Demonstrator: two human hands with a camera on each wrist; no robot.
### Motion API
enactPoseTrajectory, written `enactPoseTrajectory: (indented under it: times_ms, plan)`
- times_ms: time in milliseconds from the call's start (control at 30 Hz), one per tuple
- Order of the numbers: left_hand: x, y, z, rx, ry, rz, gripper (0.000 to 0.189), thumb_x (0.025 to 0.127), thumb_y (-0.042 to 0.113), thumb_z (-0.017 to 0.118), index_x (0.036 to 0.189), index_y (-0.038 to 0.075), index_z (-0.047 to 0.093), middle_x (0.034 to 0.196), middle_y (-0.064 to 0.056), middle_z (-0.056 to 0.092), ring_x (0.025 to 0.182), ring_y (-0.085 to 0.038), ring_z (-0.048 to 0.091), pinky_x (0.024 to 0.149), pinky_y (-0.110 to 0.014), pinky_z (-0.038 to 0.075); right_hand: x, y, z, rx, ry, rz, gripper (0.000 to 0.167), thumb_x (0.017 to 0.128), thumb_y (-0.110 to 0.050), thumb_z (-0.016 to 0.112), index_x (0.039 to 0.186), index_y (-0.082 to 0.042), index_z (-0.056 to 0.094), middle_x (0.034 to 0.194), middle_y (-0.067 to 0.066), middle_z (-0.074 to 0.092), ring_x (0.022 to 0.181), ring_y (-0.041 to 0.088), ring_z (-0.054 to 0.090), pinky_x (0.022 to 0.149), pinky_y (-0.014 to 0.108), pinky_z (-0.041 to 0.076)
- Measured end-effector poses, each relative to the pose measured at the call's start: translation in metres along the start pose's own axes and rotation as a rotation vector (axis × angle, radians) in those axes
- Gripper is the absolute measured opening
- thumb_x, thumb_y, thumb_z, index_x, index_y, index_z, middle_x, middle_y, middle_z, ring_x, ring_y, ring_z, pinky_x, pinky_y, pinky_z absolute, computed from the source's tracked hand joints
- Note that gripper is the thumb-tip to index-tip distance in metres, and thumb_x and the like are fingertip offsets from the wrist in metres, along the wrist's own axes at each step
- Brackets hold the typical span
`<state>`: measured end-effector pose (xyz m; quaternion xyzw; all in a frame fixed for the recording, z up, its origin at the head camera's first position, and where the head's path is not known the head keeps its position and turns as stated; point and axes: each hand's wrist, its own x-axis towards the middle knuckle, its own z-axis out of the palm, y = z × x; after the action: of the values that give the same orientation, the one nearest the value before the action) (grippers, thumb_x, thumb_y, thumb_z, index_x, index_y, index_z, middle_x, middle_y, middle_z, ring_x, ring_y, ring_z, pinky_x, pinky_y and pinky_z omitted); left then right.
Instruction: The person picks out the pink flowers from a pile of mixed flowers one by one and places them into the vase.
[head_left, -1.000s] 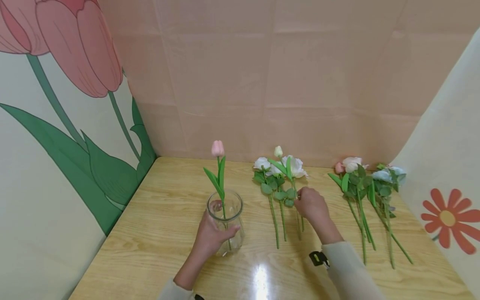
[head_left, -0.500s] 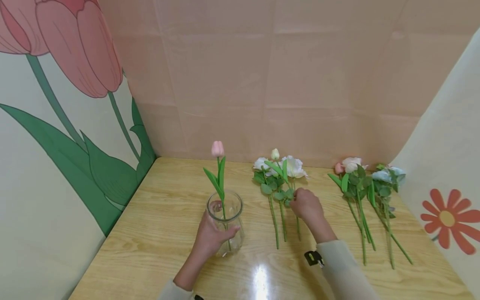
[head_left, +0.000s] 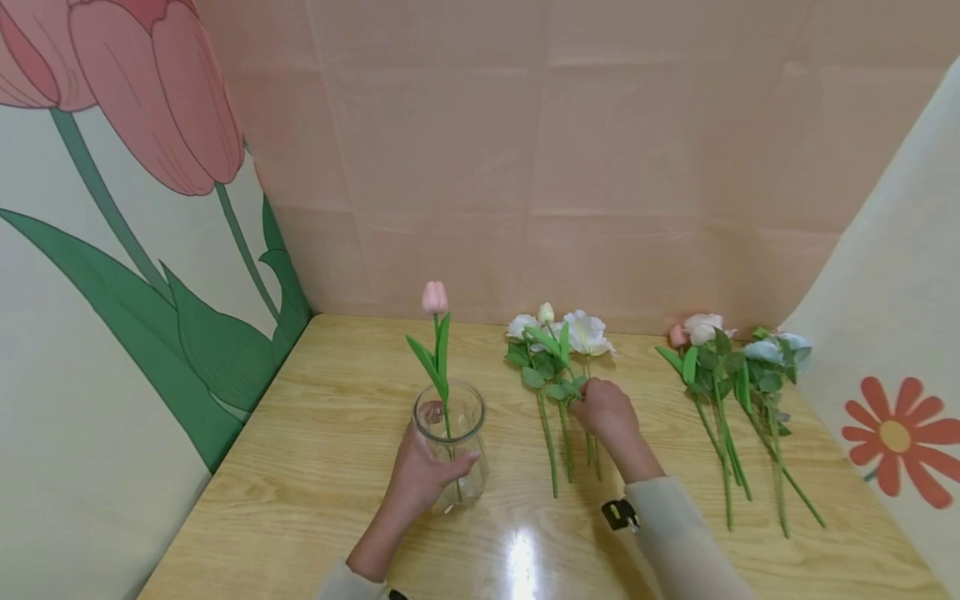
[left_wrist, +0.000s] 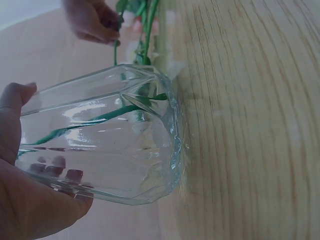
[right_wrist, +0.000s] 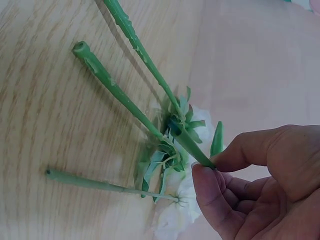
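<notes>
Our left hand [head_left: 427, 471] is wrapped round the clear glass vase [head_left: 482, 417], thumb on the near side, fingers behind the glass. Our right hand [head_left: 609, 410] pinches the green stem of the cream tulip [head_left: 546, 313] between thumb and forefinger; we see the pinch up close in the right wrist view. Vase stands upright on the wood-grain table [head_left: 315, 467], left of the middle, with one pink tulip [head_left: 435, 297] in it, bloom well above the rim. Cream tulip's bud is over the white flowers [head_left: 588, 335], which lie near the far edge, stems toward the near edge; we can't tell if it touches them. Near the far right corner we have a pink bud [head_left: 678, 336], a pale pink bloom [head_left: 703, 329] and blue flowers [head_left: 765, 350], stems also toward the near edge. Pink backdrop [head_left: 525, 167] behind the far edge; printed tulips [head_left: 150, 100] on the left panel, orange-red printed flower [head_left: 894, 437] on the right.
</notes>
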<state>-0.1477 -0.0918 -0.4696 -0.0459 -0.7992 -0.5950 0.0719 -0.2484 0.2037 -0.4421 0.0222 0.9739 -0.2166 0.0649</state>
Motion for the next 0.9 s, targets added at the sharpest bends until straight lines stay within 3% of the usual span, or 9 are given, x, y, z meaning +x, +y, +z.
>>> enactPoseTrajectory:
  times_ms: [300,500,800,900]
  plan:
    - [0.0,0.0,0.0,-0.005,-0.006,0.009,0.087,0.071,0.029,0.092,0.142,0.015,0.044,0.142,-0.014,0.053,0.137,-0.038,0.045,0.112,-0.065,0.033,0.005,0.002,0.008,-0.011,-0.019,0.021,0.018,0.088,-0.006,0.055,0.071,-0.009,0.048,0.073,0.009,0.052,0.065,0.024,0.048,0.054,0.034,0.039]
    - [0.0,0.0,0.0,-0.003,-0.007,-0.009,0.087,0.072,0.029,0.091,0.143,0.014,0.044,0.144,-0.016,0.051,0.138,-0.038,0.043,0.111,-0.064,0.035,0.008,0.004,0.011,-0.012,-0.036,0.015,0.01,0.092,-0.008,0.055,0.082,-0.004,0.054,0.081,0.012,0.055,0.07,0.026,0.05,0.057,0.035,0.042]
    - [0.0,-0.001,0.0,0.014,-0.003,-0.012,0.087,0.071,0.031,0.091,0.142,0.016,0.044,0.143,-0.016,0.051,0.137,-0.039,0.044,0.11,-0.065,0.036,0.013,0.007,0.018,0.0,-0.046,0.033,0.02,0.094,-0.009,0.058,0.075,-0.007,0.052,0.076,0.009,0.052,0.067,0.024,0.051,0.056,0.033,0.042]
    - [0.0,-0.001,0.0,-0.004,-0.006,0.0,0.087,0.071,0.03,0.092,0.142,0.016,0.044,0.143,-0.015,0.052,0.136,-0.039,0.045,0.111,-0.066,0.034,0.014,0.009,0.02,-0.001,-0.052,0.036,0.012,0.094,-0.009,0.059,0.085,-0.001,0.061,0.084,0.014,0.061,0.072,0.026,0.056,0.059,0.035,0.047]
